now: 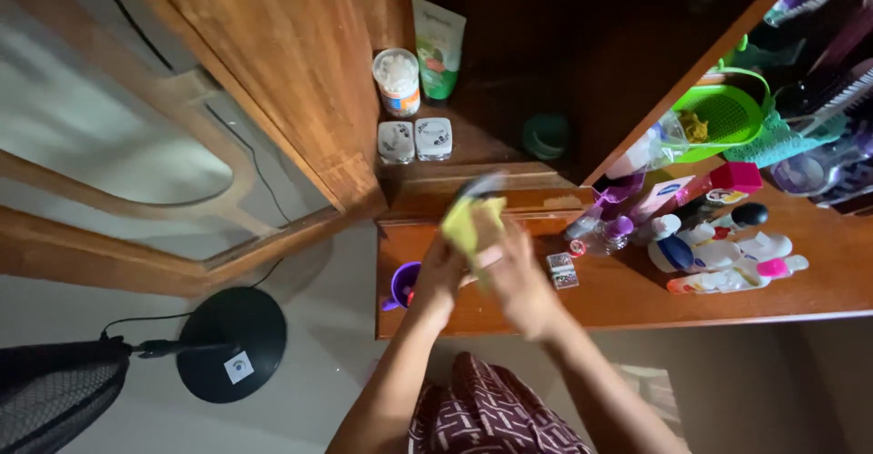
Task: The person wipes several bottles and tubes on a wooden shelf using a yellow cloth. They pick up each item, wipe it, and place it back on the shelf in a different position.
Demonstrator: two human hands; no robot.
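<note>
Head view: both hands — left [443,268], right [518,277] — closed around yellow cloth [468,222] between them.

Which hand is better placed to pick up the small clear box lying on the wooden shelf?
Probably the right hand. It is blurred, but lies just beside the small clear box, while the left hand is farther off, by the purple cup. Both hands meet at the yellow cloth.

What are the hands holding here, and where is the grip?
Both hands, left and right, clasp a yellow cloth by its lower part; motion blur hides the exact grip.
</note>
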